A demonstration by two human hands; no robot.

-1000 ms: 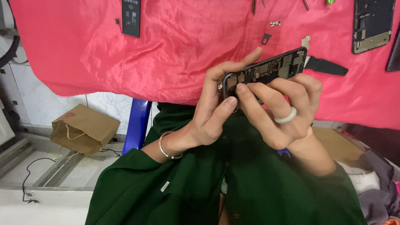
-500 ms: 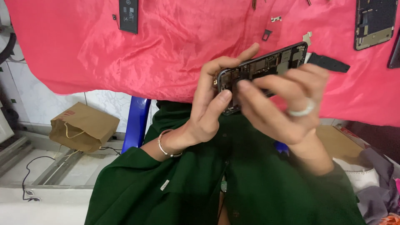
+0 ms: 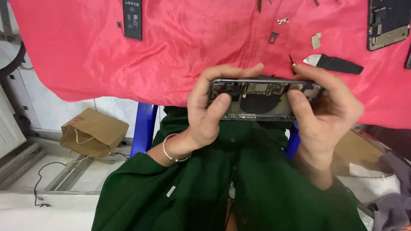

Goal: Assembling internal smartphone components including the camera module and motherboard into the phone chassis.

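I hold an opened phone body [image 3: 261,100] level in front of me, over my lap, its bare inner parts facing up. My left hand [image 3: 205,115] grips its left end, thumb pressed on the inner parts, a bangle on the wrist. My right hand [image 3: 325,115] grips the right end, fingers wrapped over the top edge. Behind the phone hangs a pink cloth [image 3: 192,47] that covers a table.
On the pink cloth lie a black phone battery [image 3: 132,19], a second opened phone frame [image 3: 387,21], a black-handled prying tool [image 3: 336,64] and small metal parts [image 3: 316,40]. A brown paper bag [image 3: 94,132] sits on the floor left, beside a blue chair leg [image 3: 143,128].
The phone has swung from a tilted pose to level and moved closer to the camera. My right hand has shifted from the middle of the phone to its right end.
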